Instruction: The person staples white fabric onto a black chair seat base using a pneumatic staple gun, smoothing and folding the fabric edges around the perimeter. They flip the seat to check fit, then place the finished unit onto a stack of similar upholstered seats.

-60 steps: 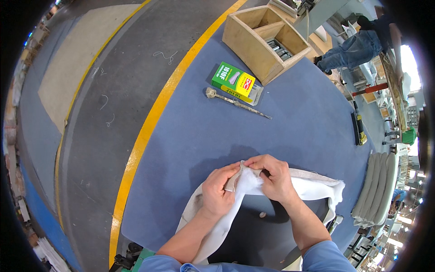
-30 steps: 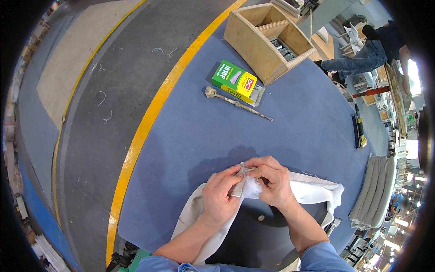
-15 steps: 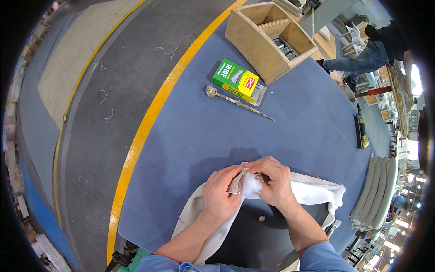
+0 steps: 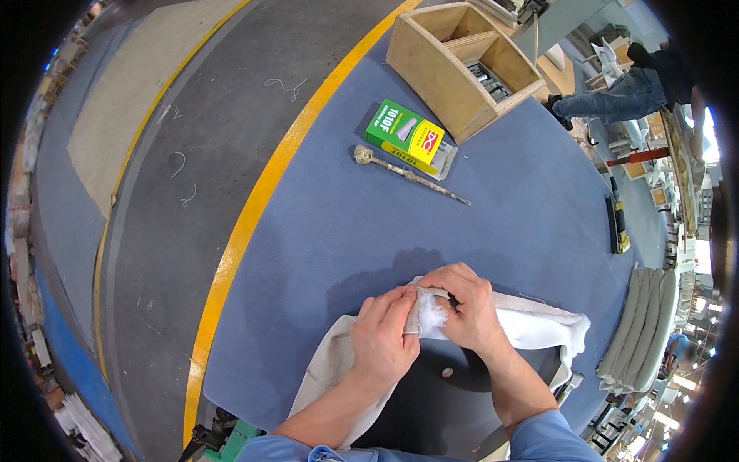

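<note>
A beige fabric cover (image 4: 326,363) with white padding lies at the near edge of the blue work surface (image 4: 308,254), around a dark panel (image 4: 431,412) with a small pale spot. My left hand (image 4: 381,333) is closed on the folded edge of the fabric at the front corner. Right beside it, my right hand (image 4: 471,312) pinches the same corner, fingers bent over the edge. White fluffy wadding (image 4: 433,314) shows in the gap between my hands. My right fingertips are partly hidden behind the fabric and wadding.
Ahead lie a green and yellow carton (image 4: 408,135) and a pointed tool with a wrapped handle (image 4: 412,175). Behind them stands a wooden box (image 4: 454,73) holding metal strips. At right are a black and yellow tool (image 4: 617,223) and a grey ribbed cushion (image 4: 643,327). A person (image 4: 631,96) stands far right.
My left hand has turned slightly and drawn its fabric edge upright, next to the wadding. My right hand has barely moved. The whole view has shifted slightly.
</note>
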A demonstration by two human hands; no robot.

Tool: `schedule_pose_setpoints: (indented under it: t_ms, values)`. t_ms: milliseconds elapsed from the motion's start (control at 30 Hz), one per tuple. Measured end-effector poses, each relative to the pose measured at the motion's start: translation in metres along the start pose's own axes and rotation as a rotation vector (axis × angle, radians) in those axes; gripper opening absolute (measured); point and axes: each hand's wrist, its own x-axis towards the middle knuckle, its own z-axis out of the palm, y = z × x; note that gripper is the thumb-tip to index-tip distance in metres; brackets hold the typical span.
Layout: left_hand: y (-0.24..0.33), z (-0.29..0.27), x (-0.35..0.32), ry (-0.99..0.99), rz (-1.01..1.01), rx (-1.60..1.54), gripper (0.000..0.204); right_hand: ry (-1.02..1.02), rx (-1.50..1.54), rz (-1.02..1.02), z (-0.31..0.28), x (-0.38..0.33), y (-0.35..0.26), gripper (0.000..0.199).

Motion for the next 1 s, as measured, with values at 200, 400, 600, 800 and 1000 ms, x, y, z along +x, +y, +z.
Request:
schedule_pose_setpoints:
  t_ms: [200,400,600,800,1000]
  values:
    - [0.0008,0.0016,-0.0031,0.022,0.038,0.012,0.040,-0.030,0.026,-0.011,-0.0019,0.0010,0.0048,0.031]
    - [0.0006,0.0026,-0.0019,0.051,0.057,0.006,0.035,-0.049,0.070,0.019,-0.0054,0.0006,0.0027,0.031]
    - [0.0003,0.0014,-0.0005,0.046,0.063,0.005,0.025,-0.011,0.156,0.035,-0.0055,-0.0016,0.0059,0.027]
    - [-0.0016,0.0022,-0.0005,0.066,0.075,-0.012,0.024,-0.009,0.211,-0.010,-0.0058,-0.0040,0.0073,0.018]
    - [-0.0030,0.0023,0.0000,0.079,0.086,-0.028,0.023,-0.010,0.172,-0.021,-0.0013,-0.0029,0.0059,0.012]
